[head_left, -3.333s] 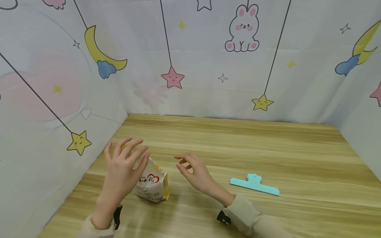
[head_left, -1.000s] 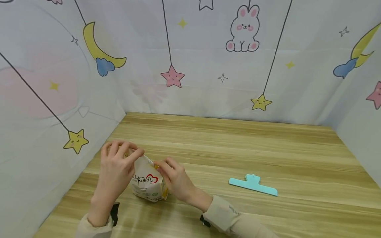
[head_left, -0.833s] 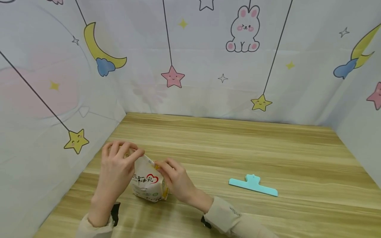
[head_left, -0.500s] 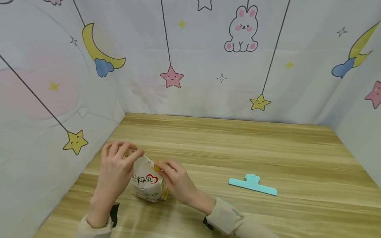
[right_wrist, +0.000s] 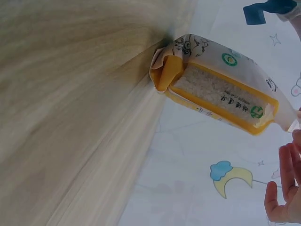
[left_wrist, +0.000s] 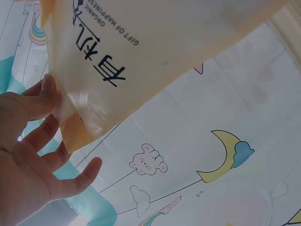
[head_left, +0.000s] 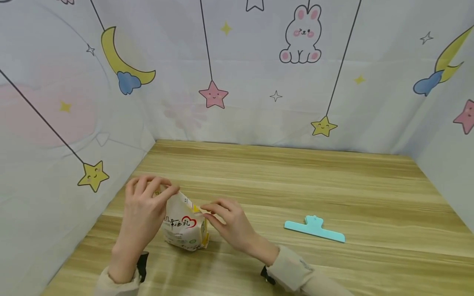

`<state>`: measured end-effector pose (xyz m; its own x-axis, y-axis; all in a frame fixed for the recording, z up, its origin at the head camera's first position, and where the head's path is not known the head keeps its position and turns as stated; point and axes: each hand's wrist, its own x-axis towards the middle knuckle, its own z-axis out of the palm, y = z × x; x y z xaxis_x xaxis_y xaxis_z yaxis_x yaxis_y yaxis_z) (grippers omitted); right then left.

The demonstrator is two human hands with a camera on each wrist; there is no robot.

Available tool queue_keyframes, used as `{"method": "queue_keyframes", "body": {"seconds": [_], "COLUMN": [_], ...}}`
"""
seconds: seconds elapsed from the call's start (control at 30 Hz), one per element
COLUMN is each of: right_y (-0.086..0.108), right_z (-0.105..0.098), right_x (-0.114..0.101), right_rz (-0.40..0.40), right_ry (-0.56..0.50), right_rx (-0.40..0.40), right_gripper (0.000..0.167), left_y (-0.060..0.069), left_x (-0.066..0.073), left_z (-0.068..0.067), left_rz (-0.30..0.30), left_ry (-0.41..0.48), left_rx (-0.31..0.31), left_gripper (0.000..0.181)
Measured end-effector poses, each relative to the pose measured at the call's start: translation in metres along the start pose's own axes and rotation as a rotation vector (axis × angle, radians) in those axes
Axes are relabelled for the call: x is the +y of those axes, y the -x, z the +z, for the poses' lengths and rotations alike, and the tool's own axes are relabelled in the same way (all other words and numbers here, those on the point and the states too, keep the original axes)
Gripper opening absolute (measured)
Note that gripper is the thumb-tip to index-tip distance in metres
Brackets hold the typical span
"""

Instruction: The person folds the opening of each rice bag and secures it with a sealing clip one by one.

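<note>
A white and yellow bag of rice [head_left: 181, 230] stands on the left part of the table, its top drawn out to the right. My left hand [head_left: 142, 211] pinches the bag's upper left corner between thumb and fingers, the other fingers spread, as the left wrist view shows. At the opposite top corner, the thumb and fingertips of my right hand [head_left: 233, 224] pinch the edge. Grains show through a clear side window [right_wrist: 225, 92] in the right wrist view. A turquoise bag clip [head_left: 314, 229] lies apart, right of my right hand.
The wood-grain table [head_left: 277, 176] runs back to a white curtain [head_left: 252, 123] printed with stars, moons and a rabbit. Curtain also closes off the left and right sides. A dark strap [head_left: 142, 265] sits at my left wrist.
Both hands, apart from the bag's top edge at first, came to grip it. My right hand has since slid slightly right along the edge to the corner. The clip has stayed put.
</note>
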<state>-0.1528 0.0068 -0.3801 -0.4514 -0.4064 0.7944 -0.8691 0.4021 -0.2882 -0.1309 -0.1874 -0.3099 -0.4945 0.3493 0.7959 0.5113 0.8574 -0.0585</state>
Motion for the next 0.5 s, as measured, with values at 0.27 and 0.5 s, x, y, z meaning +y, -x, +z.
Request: {"method": "queue_keyframes", "body": {"seconds": [0.27,0.5], "right_y": [0.003,0.008], "right_z": [-0.008,-0.012], "right_x": [0.003,0.005], "right_rz": [-0.016,-0.026], "right_ry": [0.004,0.004], "right_rx": [0.012,0.002], "right_gripper": [0.016,0.013], "left_y": [0.000,0.001], "left_x": [0.000,0.000], "left_z": [0.000,0.000], "left_rz": [-0.014,-0.029], "left_ry": [0.016,0.027], "left_rx": [0.005,0.012], "left_gripper": [0.034,0.025]}}
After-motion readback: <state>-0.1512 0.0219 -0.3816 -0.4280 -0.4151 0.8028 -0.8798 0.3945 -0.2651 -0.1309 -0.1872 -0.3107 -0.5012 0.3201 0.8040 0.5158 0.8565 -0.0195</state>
